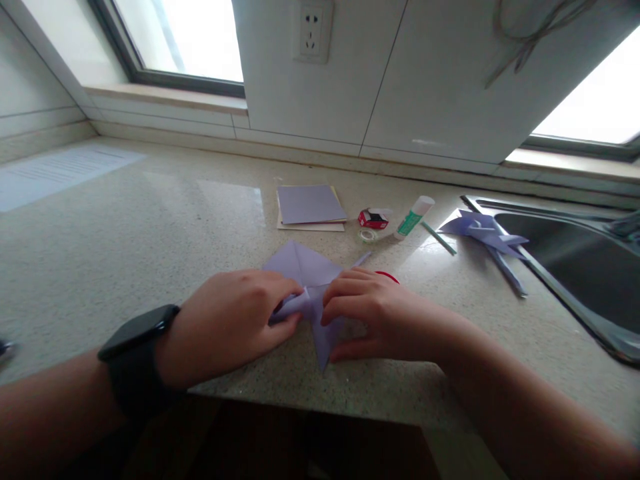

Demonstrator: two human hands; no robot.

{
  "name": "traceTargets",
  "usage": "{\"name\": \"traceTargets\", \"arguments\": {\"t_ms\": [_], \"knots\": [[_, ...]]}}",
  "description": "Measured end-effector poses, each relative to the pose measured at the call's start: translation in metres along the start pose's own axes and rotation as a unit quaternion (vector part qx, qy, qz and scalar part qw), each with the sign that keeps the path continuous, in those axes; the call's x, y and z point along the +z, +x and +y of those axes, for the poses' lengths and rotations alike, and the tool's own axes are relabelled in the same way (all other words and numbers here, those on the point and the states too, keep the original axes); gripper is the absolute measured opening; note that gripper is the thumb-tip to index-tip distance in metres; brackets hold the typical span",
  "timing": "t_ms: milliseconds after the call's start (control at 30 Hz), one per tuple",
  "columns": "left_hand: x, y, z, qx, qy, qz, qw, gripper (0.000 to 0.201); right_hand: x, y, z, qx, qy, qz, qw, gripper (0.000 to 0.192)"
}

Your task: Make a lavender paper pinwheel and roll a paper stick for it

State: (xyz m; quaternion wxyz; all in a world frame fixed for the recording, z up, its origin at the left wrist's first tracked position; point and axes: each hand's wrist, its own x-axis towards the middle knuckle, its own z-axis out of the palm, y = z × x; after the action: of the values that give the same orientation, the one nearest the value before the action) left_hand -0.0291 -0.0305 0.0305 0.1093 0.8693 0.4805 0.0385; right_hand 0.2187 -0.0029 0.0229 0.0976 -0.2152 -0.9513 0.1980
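A sheet of light purple paper (pixel 296 261), cut and partly folded like a pinwheel, lies on the counter near its front edge. My left hand (pixel 240 317), with a black watch on the wrist, pinches a curled corner near the paper's middle between thumb and fingers. My right hand (pixel 377 310) has its fingers bent over the right side of the paper, fingertips on it, thumb by the pointed lower flap. Part of that side is hidden under this hand. Behind the right hand, a thin purple paper stick (pixel 362 259) and a red curved edge (pixel 387 275) show partly.
Stacked paper squares (pixel 310 205), a small red box (pixel 373 219), a tape roll (pixel 368 235), a glue stick (pixel 414 217) and a green stick (pixel 440 239) lie behind. A purple pinwheel (pixel 484 233) rests across the sink's rim (pixel 555 293). A printed sheet (pixel 65 170) lies far left.
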Motion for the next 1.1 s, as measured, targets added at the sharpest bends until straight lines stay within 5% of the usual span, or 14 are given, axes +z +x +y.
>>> {"name": "traceTargets", "arguments": {"t_ms": [133,300,567,800,1100], "knots": [[0.000,-0.001,0.000,-0.001,0.003,0.000,1.000,0.023,0.003,0.001,-0.002,-0.003,0.003,-0.003,1.000,0.042],[-0.001,-0.002,-0.001,-0.001,0.003,0.002,1.000,0.024,0.000,0.001,0.001,0.005,-0.041,0.011,0.999,0.038],[-0.001,-0.002,-0.001,0.001,0.015,0.013,1.000,0.026,-0.020,-0.016,0.023,0.174,-0.141,0.079,0.971,0.029],[-0.002,-0.001,-0.001,0.016,0.004,0.027,1.000,0.025,-0.021,-0.012,0.023,0.153,-0.066,0.074,0.983,0.025],[-0.001,-0.003,-0.004,0.044,-0.016,0.054,0.997,0.021,-0.031,-0.019,0.020,0.131,0.157,0.036,0.978,0.017]]}}
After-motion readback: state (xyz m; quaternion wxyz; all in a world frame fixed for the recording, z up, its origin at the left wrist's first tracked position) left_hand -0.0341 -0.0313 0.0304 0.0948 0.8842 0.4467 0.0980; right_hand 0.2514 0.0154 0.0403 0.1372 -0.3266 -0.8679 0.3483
